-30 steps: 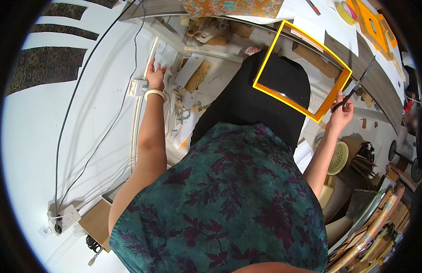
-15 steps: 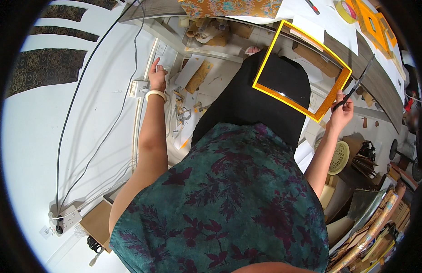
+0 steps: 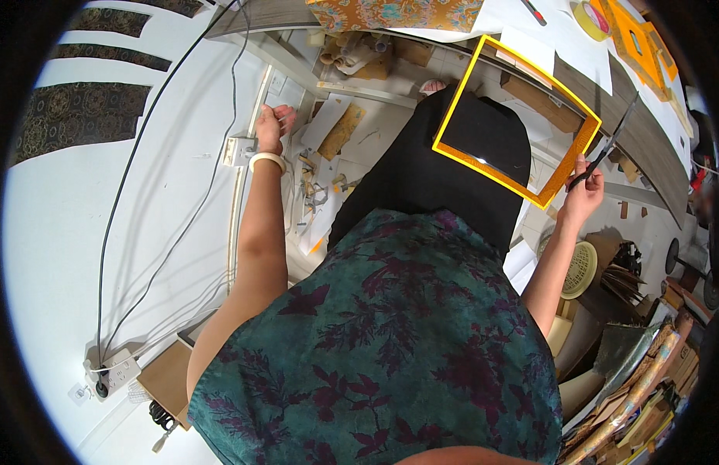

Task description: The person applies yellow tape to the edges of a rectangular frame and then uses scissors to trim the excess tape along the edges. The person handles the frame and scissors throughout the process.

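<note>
My left hand [image 3: 273, 128] is raised at the left with its fingers apart and nothing in it. It is beside the wall, just above a white socket with a plug [image 3: 239, 152], and a pale bangle [image 3: 268, 160] circles the wrist. On the right, my right hand [image 3: 585, 195] is closed around the dark handles of a pair of scissors [image 3: 607, 147], whose blades point up and away. A yellow and orange rectangular open frame [image 3: 495, 175] hangs tilted over my lap, one side against the fingers of that hand. Whether those fingers also grip the frame is hard to see.
Ahead stands a grey table [image 3: 642, 143] bearing white paper, a tape roll [image 3: 590, 21] and orange patterned board [image 3: 398, 14]. Cables [image 3: 134, 167] run down the left. Rolls and card scraps [image 3: 638, 403] crowd the lower right, near a cream basket [image 3: 579, 270].
My left hand has turned, and its fingers have opened out to the right from a more curled, pointing shape. The right hand, scissors and frame have stayed nearly still.
</note>
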